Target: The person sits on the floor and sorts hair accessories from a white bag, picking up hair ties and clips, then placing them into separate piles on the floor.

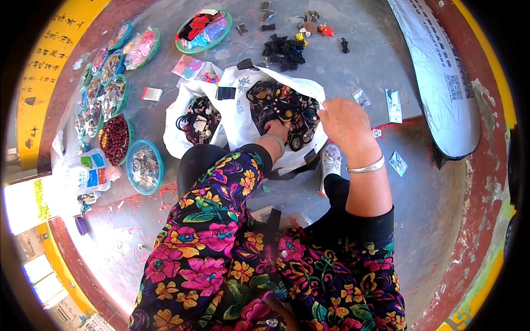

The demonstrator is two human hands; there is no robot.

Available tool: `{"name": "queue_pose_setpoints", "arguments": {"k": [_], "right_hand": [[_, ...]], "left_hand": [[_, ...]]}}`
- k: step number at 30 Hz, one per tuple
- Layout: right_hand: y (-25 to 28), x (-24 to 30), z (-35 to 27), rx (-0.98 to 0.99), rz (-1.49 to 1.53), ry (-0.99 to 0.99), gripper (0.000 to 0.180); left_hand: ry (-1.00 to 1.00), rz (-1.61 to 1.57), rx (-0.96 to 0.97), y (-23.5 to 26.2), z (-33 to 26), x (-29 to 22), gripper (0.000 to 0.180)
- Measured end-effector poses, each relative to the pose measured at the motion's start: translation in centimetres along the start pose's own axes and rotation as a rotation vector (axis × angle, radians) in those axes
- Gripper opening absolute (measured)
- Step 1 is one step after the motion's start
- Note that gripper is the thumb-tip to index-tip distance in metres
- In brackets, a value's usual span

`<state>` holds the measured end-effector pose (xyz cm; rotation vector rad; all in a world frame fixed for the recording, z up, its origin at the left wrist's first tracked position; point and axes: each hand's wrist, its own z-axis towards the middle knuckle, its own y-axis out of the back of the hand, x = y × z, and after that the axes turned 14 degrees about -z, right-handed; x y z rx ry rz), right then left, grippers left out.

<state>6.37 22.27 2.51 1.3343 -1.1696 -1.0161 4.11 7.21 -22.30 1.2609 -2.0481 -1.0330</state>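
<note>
Item: white plastic bag [241, 118] lying open on grey concrete floor [381, 71], filled with dark tangled hair ties and ornaments [284, 110]. Left hand [276, 129] reaches into the bag's mouth, fingers buried (grasp cannot be told). Right hand [345, 124] rests on the bag's right rim, fingers curled down, seemingly pinning it. Second, smaller white bag [185, 121] left of it. Advice: keep the rim held wide while sorting.

It looked like a street vendor's pitch on a bare concrete floor [381, 66]. Round trays [144, 166] of beads and trinkets lay in a row at nine to eleven o'clock, and open white bags [243, 118] of hair ties sat at twelve.
</note>
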Motion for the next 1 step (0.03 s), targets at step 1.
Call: {"name": "queue_pose_setpoints", "arguments": {"k": [1], "right_hand": [[-0.13,-0.09,-0.03,0.006,-0.007,-0.006,0.024]], "left_hand": [[-0.02,0.119,-0.066,-0.41,-0.51,-0.38,0.053]]}}
